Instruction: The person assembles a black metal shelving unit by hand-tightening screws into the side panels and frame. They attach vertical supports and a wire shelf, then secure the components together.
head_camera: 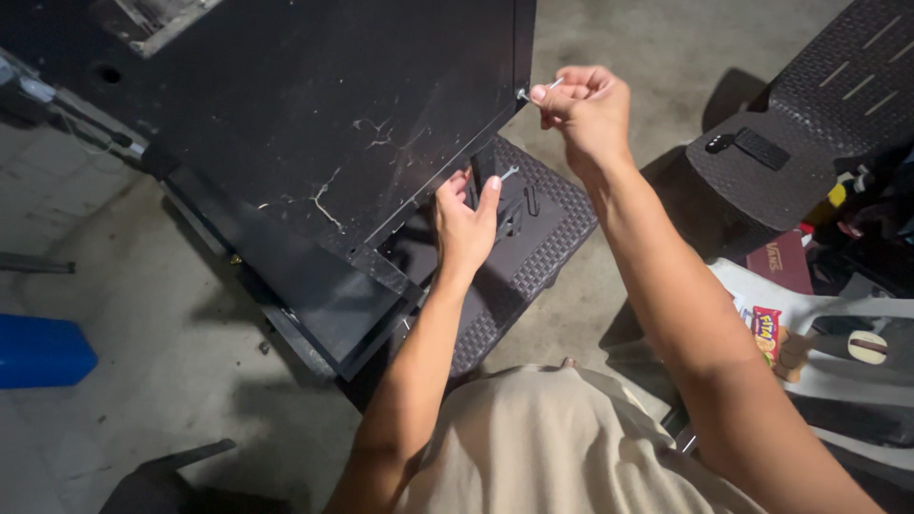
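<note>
One large black panel [314,143], two dark woven plastic stools [538,238] [809,124], one blue box [43,350], one snack packet [764,331], two bare hands [465,224] [586,109].

A grey concrete floor [162,333] under dim, patchy light carries a blue plastic box [43,350] at the left edge, dark woven-pattern plastic stools [809,124] at the right, and a white bag [838,314] with a snack packet [764,333].

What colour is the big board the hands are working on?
The board is black, with pale scratches and cracks across it. The head view shows it best.
</note>
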